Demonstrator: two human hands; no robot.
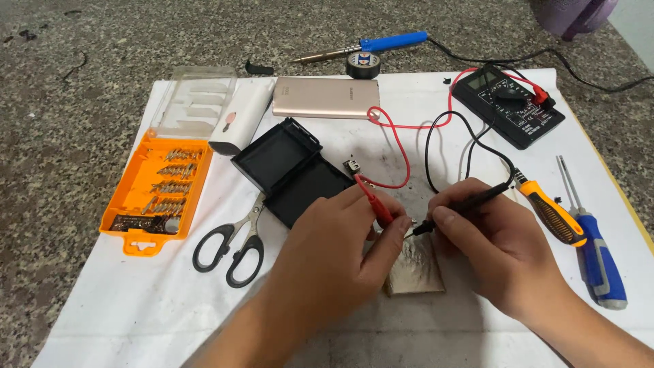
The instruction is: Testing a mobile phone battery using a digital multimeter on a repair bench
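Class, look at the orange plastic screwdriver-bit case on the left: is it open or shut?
Open. The orange plastic screwdriver-bit case has its clear lid swung back flat on the white sheet, exposing the rows of metal bits.

I count two hands, my left hand point(334, 255) and right hand point(497, 252), and two probes: one red probe point(373, 201), one black probe point(463, 204). There are two screwdrivers point(553, 215), one pair of scissors point(235, 245), one multimeter point(507, 105), one soldering iron point(368, 46), one tape roll point(362, 65), one orange bit case point(155, 197) and one silver pouch cell point(415, 269).
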